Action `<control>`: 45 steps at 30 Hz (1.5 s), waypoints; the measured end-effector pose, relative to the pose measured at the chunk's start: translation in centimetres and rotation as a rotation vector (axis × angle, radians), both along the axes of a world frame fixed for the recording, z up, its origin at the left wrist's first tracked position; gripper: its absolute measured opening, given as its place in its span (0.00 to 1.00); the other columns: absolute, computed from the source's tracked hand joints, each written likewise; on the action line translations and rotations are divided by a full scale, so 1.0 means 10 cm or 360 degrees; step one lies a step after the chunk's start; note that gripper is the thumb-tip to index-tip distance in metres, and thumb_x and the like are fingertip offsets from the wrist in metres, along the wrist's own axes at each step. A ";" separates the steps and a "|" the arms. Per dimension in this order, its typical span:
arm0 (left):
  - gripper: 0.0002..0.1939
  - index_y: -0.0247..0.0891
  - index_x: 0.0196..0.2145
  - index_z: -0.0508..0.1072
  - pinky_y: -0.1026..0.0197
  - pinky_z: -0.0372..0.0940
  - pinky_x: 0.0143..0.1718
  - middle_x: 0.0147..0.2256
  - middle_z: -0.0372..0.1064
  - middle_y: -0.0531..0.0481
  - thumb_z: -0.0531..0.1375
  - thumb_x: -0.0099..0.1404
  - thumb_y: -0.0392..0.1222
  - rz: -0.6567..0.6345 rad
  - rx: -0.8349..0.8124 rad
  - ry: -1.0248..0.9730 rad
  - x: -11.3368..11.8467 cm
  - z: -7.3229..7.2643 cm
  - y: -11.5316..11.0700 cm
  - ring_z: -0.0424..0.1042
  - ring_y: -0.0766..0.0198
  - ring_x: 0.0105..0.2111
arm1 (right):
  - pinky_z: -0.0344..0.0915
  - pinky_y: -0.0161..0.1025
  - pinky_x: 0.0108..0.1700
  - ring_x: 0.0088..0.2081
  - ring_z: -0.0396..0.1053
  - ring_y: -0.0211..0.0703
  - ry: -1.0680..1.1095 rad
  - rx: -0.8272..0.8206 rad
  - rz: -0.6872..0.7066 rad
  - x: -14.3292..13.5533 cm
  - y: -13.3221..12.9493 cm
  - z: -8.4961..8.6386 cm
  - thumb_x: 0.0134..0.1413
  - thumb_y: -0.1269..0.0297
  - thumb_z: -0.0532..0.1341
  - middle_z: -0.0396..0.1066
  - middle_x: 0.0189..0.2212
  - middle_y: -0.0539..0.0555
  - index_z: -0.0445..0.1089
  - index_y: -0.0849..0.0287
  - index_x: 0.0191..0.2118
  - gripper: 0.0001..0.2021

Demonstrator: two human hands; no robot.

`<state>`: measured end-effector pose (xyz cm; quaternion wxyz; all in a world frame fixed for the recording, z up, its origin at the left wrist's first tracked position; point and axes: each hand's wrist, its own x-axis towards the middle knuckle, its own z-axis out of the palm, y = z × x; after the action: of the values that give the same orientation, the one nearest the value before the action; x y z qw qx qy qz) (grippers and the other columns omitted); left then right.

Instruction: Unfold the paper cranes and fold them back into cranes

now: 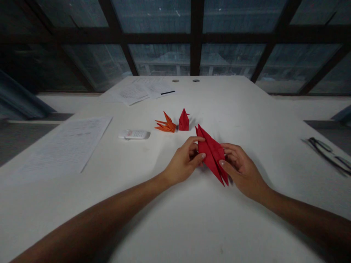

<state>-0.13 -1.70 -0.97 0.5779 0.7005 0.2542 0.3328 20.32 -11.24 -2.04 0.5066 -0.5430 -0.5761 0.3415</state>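
A red folded origami paper (210, 151), long and diamond-shaped with pointed ends, is held tilted just above the white table. Its lower end splits into two narrow points. My left hand (185, 160) pinches its left edge between thumb and fingers. On the opposite edge, my right hand (241, 168) grips it, with the thumb lying on the front face and the fingers partly hidden behind. Beyond my hands stand a small red origami piece (184, 120) and, beside it on the left, an orange origami piece (166, 124) with several spread points.
On the white table (175, 226), a white remote control (134, 134) lies left of the origami. Printed sheets (68, 142) cover the left side, with more papers (137, 91) and a black strip (168, 92) farther back. Eyeglasses (329, 155) rest at the right edge. Windows stand behind.
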 end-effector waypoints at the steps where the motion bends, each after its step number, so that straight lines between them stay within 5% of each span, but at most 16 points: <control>1: 0.25 0.42 0.61 0.61 0.65 0.67 0.32 0.36 0.70 0.51 0.62 0.71 0.45 0.0001 -0.0018 -0.0028 0.00 0.00 0.00 0.71 0.68 0.30 | 0.73 0.44 0.48 0.46 0.76 0.45 0.0021 0.0009 0.0009 0.00 0.00 -0.01 0.67 0.58 0.61 0.73 0.53 0.57 0.61 0.47 0.64 0.23; 6: 0.43 0.44 0.73 0.45 0.64 0.67 0.35 0.35 0.71 0.52 0.65 0.69 0.44 -0.0019 -0.0099 -0.0143 0.01 0.03 0.00 0.70 0.68 0.30 | 0.72 0.46 0.53 0.50 0.76 0.46 0.0076 -0.0105 0.0083 0.03 0.03 -0.01 0.70 0.56 0.58 0.74 0.56 0.58 0.55 0.48 0.69 0.26; 9: 0.46 0.45 0.74 0.42 0.63 0.67 0.35 0.36 0.71 0.52 0.66 0.69 0.45 -0.0051 -0.0126 -0.0173 0.01 0.04 0.00 0.70 0.67 0.31 | 0.73 0.46 0.52 0.48 0.77 0.46 0.0135 -0.0163 0.0109 0.04 0.05 0.00 0.70 0.55 0.58 0.77 0.52 0.56 0.59 0.48 0.66 0.23; 13: 0.37 0.42 0.69 0.55 0.63 0.65 0.35 0.36 0.72 0.50 0.65 0.69 0.47 -0.0084 -0.0051 -0.0121 0.00 0.01 0.02 0.70 0.67 0.31 | 0.74 0.42 0.46 0.42 0.77 0.45 0.0165 -0.0199 0.0157 0.05 0.06 0.01 0.69 0.53 0.59 0.78 0.43 0.53 0.68 0.52 0.53 0.13; 17: 0.16 0.37 0.49 0.69 0.63 0.65 0.35 0.38 0.73 0.47 0.63 0.71 0.50 -0.0085 -0.0012 -0.0091 0.00 -0.01 0.03 0.72 0.66 0.34 | 0.72 0.38 0.37 0.35 0.74 0.43 0.0178 -0.0205 0.0140 0.05 0.06 0.02 0.67 0.52 0.61 0.75 0.34 0.50 0.68 0.53 0.44 0.10; 26: 0.14 0.37 0.42 0.72 0.64 0.67 0.36 0.41 0.68 0.48 0.61 0.71 0.51 0.0147 0.0166 0.0076 0.00 0.04 0.04 0.69 0.66 0.37 | 0.67 0.36 0.35 0.31 0.67 0.39 0.0209 -0.0213 0.0125 0.05 0.06 0.07 0.66 0.51 0.62 0.69 0.30 0.47 0.68 0.54 0.37 0.12; 31: 0.16 0.37 0.35 0.68 0.65 0.62 0.31 0.32 0.63 0.53 0.57 0.74 0.52 0.0170 0.0169 0.0127 0.00 0.06 0.06 0.63 0.68 0.31 | 0.66 0.37 0.35 0.32 0.68 0.39 0.0286 -0.0251 0.0188 0.05 0.06 0.06 0.66 0.53 0.62 0.71 0.31 0.47 0.69 0.53 0.37 0.10; 37: 0.14 0.38 0.40 0.67 0.66 0.62 0.30 0.34 0.63 0.53 0.60 0.71 0.52 0.0184 0.0063 0.0070 0.02 0.04 0.05 0.64 0.69 0.30 | 0.70 0.38 0.39 0.37 0.74 0.42 0.0320 -0.0216 0.0172 0.04 0.07 0.05 0.63 0.56 0.65 0.76 0.38 0.51 0.67 0.52 0.45 0.10; 42: 0.19 0.42 0.50 0.62 0.67 0.62 0.30 0.35 0.61 0.56 0.65 0.67 0.42 0.0354 0.0065 0.0033 0.02 -0.04 0.06 0.64 0.70 0.29 | 0.68 0.37 0.36 0.35 0.74 0.41 0.0263 -0.0167 0.0155 0.03 0.07 0.02 0.66 0.58 0.63 0.76 0.36 0.50 0.65 0.51 0.51 0.12; 45: 0.16 0.41 0.51 0.62 0.65 0.63 0.33 0.33 0.63 0.56 0.62 0.70 0.42 0.0271 0.0135 0.0061 0.02 -0.05 0.05 0.65 0.69 0.30 | 0.68 0.37 0.35 0.34 0.73 0.41 0.0238 -0.0173 0.0181 0.03 0.06 0.02 0.67 0.58 0.63 0.75 0.35 0.50 0.65 0.51 0.53 0.13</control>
<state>0.06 -1.17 -1.43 0.5123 0.7064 0.3096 0.3778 20.65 -10.66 -1.87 0.4977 -0.5090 -0.5472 0.4401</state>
